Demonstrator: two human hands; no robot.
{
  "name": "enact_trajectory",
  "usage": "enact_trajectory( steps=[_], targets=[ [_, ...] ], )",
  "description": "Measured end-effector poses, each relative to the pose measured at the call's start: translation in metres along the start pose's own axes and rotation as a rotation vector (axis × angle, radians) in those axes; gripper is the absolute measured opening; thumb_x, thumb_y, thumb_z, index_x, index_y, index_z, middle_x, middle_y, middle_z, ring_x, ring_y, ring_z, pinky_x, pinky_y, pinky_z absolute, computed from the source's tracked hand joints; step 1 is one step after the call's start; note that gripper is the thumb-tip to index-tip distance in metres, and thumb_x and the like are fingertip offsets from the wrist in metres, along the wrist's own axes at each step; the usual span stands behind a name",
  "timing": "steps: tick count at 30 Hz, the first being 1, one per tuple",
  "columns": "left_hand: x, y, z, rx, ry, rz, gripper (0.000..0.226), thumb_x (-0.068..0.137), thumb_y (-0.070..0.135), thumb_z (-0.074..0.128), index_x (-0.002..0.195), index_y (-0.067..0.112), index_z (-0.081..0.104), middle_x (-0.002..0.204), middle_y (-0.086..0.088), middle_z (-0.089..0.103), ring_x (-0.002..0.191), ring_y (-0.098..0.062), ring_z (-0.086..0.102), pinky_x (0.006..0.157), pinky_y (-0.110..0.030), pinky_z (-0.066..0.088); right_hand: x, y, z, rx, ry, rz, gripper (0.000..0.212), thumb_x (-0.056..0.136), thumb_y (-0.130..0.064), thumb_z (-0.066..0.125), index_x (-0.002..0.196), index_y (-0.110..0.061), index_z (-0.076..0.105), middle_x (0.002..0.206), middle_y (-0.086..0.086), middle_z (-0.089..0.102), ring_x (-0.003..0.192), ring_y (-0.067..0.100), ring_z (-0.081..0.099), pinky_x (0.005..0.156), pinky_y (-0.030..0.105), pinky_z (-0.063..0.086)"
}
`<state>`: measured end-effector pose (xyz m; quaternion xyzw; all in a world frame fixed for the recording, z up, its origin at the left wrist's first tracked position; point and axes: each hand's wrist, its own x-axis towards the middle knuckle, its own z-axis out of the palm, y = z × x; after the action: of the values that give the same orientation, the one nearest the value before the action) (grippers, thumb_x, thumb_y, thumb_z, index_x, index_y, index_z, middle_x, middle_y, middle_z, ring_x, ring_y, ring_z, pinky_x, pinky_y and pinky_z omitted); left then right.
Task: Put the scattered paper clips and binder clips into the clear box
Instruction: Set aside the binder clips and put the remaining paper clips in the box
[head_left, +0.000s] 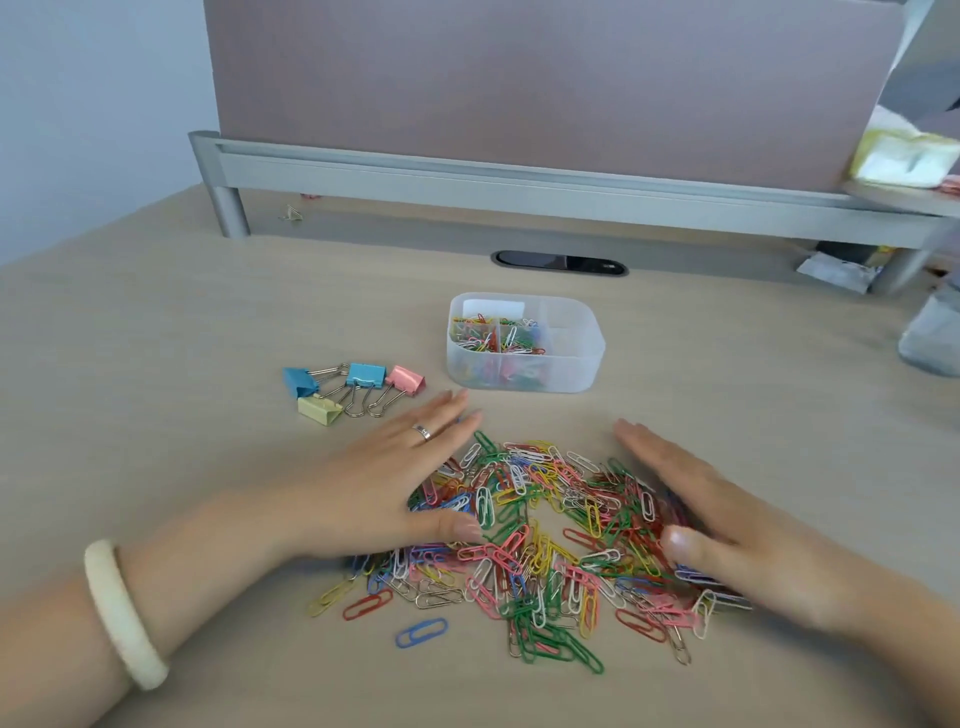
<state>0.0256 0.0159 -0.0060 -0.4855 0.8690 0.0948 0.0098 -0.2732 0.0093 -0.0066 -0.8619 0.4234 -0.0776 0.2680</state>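
Both hands gather the paper clips (545, 530) into one heap on the bench (156, 338).
The left hand (384, 478) and right hand (727, 530) lie flat with straight fingers, holding nothing; next they should scoop the heap toward the clear box (524, 343), and the binder clips (353, 387) wait beside.

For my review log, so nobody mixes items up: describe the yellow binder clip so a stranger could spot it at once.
On the light wooden desk, find the clear plastic box; just left of it lies a cluster of four metal binder clips. The pale yellow binder clip is the one nearest the camera, the only one not blue or pink.
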Motion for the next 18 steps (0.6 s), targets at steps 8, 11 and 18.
enact_trajectory(
  steps=[8, 11, 18],
  targets=[
    [-0.012, 0.021, 0.002, -0.17, -0.12, 0.12, 0.101, 0.045, 0.094, 0.001, 0.129, 0.042, -0.024, 0.141, 0.025, -0.031, 0.127, 0.014, -0.028, 0.103, -0.006, -0.017, 0.008, -0.02, 0.025, -0.311, -0.032, -0.072, 0.098, 0.057, -0.09, 0.011, 0.133, -0.039, -0.023, 0.146, -0.019, -0.025, 0.131, -0.012, -0.026, 0.109, 0.01, -0.015],
    [-0.027, 0.024, -0.001, -0.204, -0.124, 0.11, 0.108, 0.041, 0.095, 0.011, 0.128, 0.045, -0.029, 0.136, 0.031, -0.038, 0.126, 0.013, -0.032, 0.104, -0.006, -0.017, 0.014, -0.029, 0.022, -0.177, -0.052, -0.087, 0.09, 0.061, -0.088, 0.016, 0.131, -0.044, -0.02, 0.145, -0.024, -0.019, 0.131, -0.016, -0.02, 0.104, 0.002, -0.012],
    [-0.055, 0.019, 0.011, -0.064, -0.127, -0.059, 0.12, 0.051, 0.087, 0.045, 0.122, 0.041, -0.04, 0.13, 0.024, -0.05, 0.12, 0.008, -0.043, 0.103, -0.012, -0.024, 0.0, -0.028, 0.012, -0.24, -0.167, -0.065, 0.119, 0.05, -0.082, 0.056, 0.126, -0.054, -0.031, 0.138, -0.031, -0.035, 0.128, -0.015, -0.03, 0.105, 0.005, -0.015]
  ],
)
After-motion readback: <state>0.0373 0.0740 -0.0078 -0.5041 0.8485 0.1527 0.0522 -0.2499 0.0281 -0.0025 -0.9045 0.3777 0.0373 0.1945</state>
